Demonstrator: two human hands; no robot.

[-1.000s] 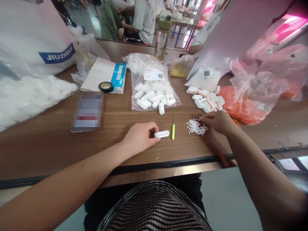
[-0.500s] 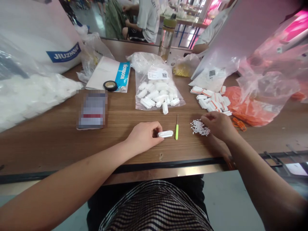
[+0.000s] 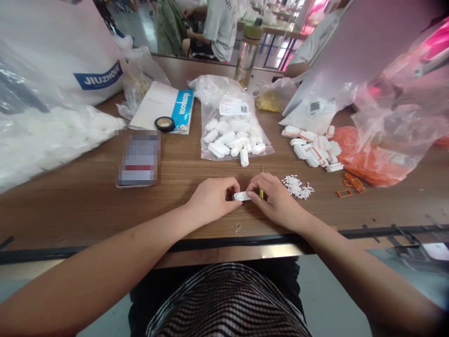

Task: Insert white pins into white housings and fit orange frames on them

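Observation:
Between thumb and forefinger, my left hand (image 3: 211, 198) grips the left end of a small white plastic connector housing (image 3: 240, 196) with rows of holes. At its right end, the thumb and forefinger of my right hand (image 3: 277, 200) are pinched together on top of the housing. Whatever is between those fingertips is too small or hidden to make out. Part of a yellow-green handled pick tool (image 3: 261, 193) shows behind my right hand, which covers the rest. Just right of that hand lies a loose pile of tiny white plugs (image 3: 298, 186).
Ahead lies a clear bag of white housings (image 3: 231, 135). White housings with orange trim (image 3: 315, 147), orange frames (image 3: 355, 182) and an orange-filled bag (image 3: 372, 159) sit right. A phone (image 3: 138, 159), notebook (image 3: 150, 105) and black tape roll (image 3: 164, 124) are left. A bottle (image 3: 247, 54) stands behind.
My right hand has moved left from the pile of tiny plugs to the housing. My left hand keeps its hold. The view has shifted slightly.

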